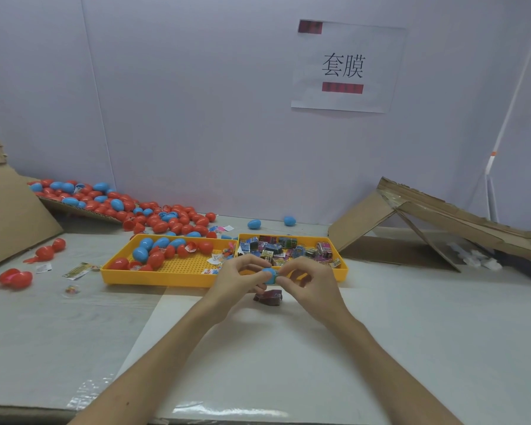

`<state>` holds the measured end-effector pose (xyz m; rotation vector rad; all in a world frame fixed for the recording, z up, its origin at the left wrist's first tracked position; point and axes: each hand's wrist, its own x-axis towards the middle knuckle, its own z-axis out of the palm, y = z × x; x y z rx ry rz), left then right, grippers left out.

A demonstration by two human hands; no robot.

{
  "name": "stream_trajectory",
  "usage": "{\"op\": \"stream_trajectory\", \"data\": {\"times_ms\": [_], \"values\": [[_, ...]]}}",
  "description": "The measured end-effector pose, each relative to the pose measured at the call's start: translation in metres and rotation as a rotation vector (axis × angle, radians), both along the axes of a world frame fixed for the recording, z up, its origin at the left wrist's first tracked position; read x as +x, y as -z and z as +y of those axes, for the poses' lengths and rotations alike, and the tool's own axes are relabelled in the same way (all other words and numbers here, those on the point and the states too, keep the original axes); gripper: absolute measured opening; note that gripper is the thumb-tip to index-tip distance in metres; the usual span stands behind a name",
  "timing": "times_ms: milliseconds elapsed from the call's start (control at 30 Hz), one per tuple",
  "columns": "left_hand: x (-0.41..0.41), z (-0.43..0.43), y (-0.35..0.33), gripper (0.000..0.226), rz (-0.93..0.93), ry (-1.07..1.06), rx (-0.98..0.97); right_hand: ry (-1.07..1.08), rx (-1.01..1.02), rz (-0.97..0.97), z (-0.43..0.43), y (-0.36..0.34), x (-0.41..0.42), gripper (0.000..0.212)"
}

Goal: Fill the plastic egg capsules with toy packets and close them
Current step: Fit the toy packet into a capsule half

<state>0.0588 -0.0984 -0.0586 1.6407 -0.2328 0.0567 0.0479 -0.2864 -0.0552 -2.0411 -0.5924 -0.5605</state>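
A blue egg capsule [270,276] is held between both hands above the table, in front of the yellow trays. My left hand [238,279] grips its left side and my right hand [308,282] pinches its right side. Whether the capsule is closed is hidden by my fingers. A dark red toy packet [270,297] lies on the table just below my hands. The left yellow tray [166,276] holds several red and blue capsules. The right yellow tray [342,265] holds several toy packets [288,250].
A large pile of red and blue capsules [129,207] spills from a cardboard sheet at the back left. Loose red capsules [15,277] lie at the far left. Two blue eggs [271,223] sit by the wall. A folded cardboard ramp [426,228] stands at the right.
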Motion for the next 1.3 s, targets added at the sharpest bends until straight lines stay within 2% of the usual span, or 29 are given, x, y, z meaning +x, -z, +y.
{"op": "stream_trajectory", "data": {"times_ms": [733, 933, 1100, 1200, 1300], "values": [[0.0001, -0.0005, 0.0000, 0.008, -0.024, -0.010, 0.058, 0.023, -0.071, -0.183, 0.0020, 0.0020, 0.0015, 0.012], [-0.0003, 0.0000, 0.0006, 0.009, -0.011, -0.011, 0.061, 0.021, -0.083, -0.196, 0.0020, 0.0025, 0.0015, 0.010], [-0.0041, -0.0001, -0.0010, 0.014, 0.035, 0.064, -0.019, -0.002, -0.036, -0.154, 0.0025, 0.0028, 0.0020, 0.008], [-0.0072, -0.0002, -0.0034, 0.014, 0.060, 0.098, -0.075, 0.012, -0.026, -0.129, 0.0020, 0.0033, 0.0032, 0.015], [-0.0093, 0.0002, -0.0063, 0.014, 0.104, 0.116, -0.145, 0.017, 0.023, -0.116, 0.0028, 0.0033, 0.0029, 0.033]]}}
